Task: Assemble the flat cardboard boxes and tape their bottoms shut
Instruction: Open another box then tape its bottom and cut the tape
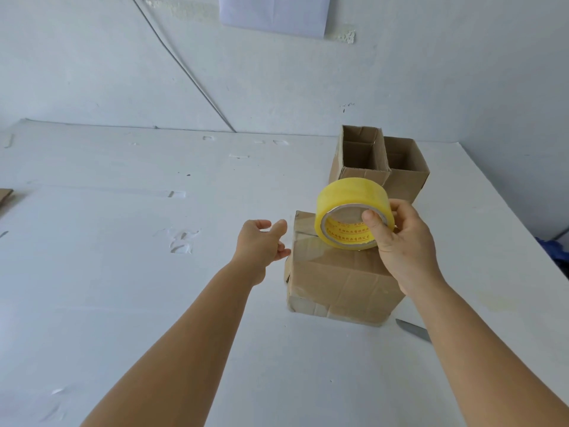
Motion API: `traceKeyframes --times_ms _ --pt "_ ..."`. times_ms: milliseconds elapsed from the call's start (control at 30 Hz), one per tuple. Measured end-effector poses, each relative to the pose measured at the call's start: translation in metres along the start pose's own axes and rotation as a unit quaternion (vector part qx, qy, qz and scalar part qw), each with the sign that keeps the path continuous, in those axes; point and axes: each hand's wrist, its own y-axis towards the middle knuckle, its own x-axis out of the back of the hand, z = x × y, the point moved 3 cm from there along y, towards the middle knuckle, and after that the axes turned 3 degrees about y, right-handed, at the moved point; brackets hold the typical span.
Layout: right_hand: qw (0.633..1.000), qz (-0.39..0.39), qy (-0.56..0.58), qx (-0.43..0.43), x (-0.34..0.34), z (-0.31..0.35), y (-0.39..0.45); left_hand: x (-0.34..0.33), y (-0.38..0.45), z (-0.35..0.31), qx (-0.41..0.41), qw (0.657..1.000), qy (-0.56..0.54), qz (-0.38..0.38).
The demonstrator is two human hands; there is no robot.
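Observation:
A brown cardboard box (338,288) stands on the white table (154,272), its flaps closed on top with clear tape across them. My right hand (403,241) grips a yellow roll of clear tape (351,195) just above the box's top, thumb hooked through the core. My left hand (261,241) hovers beside the box's upper left corner, fingers loosely spread, holding nothing. Whether it touches the box I cannot tell.
Two open-topped cardboard boxes (363,158) (406,171) stand side by side behind the taped box. A knife blade (412,329) lies on the table by the box's right front corner. A scrap of flat cardboard (4,195) shows at the left edge. A white wall rises behind.

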Motion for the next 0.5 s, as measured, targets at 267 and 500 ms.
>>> traceKeyframes --times_ms 267,500 --pt "1.0 -0.019 -0.023 -0.003 -0.003 -0.004 -0.002 -0.015 0.002 0.02 0.05 0.992 0.115 0.028" --pt "0.999 -0.019 -0.034 0.006 -0.002 -0.002 -0.003 -0.014 -0.034 0.014 -0.204 0.966 0.157 -0.013"
